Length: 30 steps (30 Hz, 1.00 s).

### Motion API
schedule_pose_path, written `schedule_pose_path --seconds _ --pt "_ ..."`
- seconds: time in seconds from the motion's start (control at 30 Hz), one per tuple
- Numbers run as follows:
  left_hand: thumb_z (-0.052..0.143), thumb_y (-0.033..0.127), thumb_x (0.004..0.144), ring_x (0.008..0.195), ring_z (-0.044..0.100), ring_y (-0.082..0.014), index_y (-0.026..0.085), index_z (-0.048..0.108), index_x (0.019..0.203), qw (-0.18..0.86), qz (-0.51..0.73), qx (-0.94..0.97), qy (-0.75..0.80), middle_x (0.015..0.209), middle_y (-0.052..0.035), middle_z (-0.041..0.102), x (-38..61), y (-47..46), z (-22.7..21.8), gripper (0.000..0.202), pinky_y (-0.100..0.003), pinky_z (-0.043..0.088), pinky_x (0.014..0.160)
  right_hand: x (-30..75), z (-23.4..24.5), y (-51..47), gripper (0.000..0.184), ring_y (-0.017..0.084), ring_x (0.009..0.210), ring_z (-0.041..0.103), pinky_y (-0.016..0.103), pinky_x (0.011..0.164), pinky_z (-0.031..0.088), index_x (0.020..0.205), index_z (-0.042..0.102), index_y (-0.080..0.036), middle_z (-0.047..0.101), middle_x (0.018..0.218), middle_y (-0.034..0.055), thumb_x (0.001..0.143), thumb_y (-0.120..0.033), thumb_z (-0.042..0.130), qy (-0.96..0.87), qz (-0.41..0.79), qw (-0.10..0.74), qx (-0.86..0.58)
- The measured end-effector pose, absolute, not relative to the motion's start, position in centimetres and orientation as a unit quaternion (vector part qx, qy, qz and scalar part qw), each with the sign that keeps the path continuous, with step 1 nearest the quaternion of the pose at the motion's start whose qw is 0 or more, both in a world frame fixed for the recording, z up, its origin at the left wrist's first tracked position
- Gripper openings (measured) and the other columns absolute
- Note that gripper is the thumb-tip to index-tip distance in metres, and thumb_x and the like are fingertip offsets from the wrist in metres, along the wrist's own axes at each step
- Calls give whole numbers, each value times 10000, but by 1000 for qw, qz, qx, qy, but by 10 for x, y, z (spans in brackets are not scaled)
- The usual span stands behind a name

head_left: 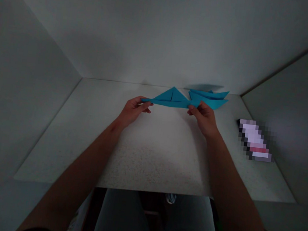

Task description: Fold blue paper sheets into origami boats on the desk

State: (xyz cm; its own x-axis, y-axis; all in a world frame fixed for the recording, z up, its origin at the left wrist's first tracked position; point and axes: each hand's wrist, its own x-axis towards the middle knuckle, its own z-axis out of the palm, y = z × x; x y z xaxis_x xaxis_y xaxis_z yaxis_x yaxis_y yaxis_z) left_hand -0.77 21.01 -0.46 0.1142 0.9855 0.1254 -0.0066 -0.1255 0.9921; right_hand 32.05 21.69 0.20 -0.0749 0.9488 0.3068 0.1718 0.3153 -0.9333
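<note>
A blue folded paper boat (169, 103) stretches between my two hands, above the far part of the speckled tabletop (142, 166). My left hand (134, 109) pinches its left tip between thumb and fingers. At the other end, my right hand (204, 117) grips the right tip, which its fingers partly cover. The boat's pointed middle stands up like a small sail with an upright crease. Just behind my right hand rests a second blue paper boat (209, 96), close to the back wall and partly hidden by the hand.
A phone, blurred into blocks (254, 140), lies near the table's right edge. Pale walls (163, 35) enclose the table at the back and both sides. Below the front edge are my legs (120, 215) in grey trousers.
</note>
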Motion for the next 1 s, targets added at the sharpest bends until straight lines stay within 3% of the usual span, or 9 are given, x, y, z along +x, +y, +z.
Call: schedule_pose_path --seconds 0.1,0.2,0.33,0.5,0.7,0.87,1.0 --pt "874 690 850 733 750 -171 208 716 936 483 494 568 446 906 -58 788 -7 210 -7 514 -332 656 740 319 1 218 475 171 672 633 348 682 602 901 660 -294 643 736 -31 862 -710 886 -632 395 511 -428" --pt "882 682 849 668 727 -154 227 636 969 481 494 574 442 834 -11 734 -6 211 -10 531 -303 621 666 318 -1 219 495 163 626 612 331 618 588 1080 652 -329 629 748 -54 845 -674 919 -622 412 517 -419" --pt "893 561 862 631 691 -123 252 561 1042 484 513 576 412 839 30 705 -3 211 -13 488 -268 578 626 319 -3 221 457 143 608 594 318 598 581 1032 661 -314 647 800 -43 858 -660 904 -622 402 523 -423" --pt "921 466 796 760 715 -126 219 652 986 476 524 574 411 969 -14 727 -5 212 -12 412 -277 607 724 319 0 219 394 149 666 621 338 660 606 1070 802 -303 734 899 -5 873 -633 887 -618 381 516 -454" --pt "1005 445 686 864 755 -170 206 746 1098 476 495 578 440 973 -45 793 -7 210 -12 543 -284 602 770 321 -3 218 493 168 616 552 339 582 504 1149 845 -318 665 711 -26 780 -618 973 -614 364 523 -467" --pt "927 484 803 855 758 -174 197 786 1080 410 503 597 471 1023 -78 826 -7 208 -11 423 -305 611 790 319 -6 218 434 158 605 533 339 599 462 1134 846 -315 656 706 -35 803 -572 963 -623 337 525 -471" --pt "865 421 880 862 772 -169 208 764 1103 338 472 665 470 1070 -77 833 -7 202 -8 325 -286 607 767 316 -4 215 390 159 626 567 335 632 481 1162 832 -303 665 706 -36 848 -515 926 -641 323 512 -471"
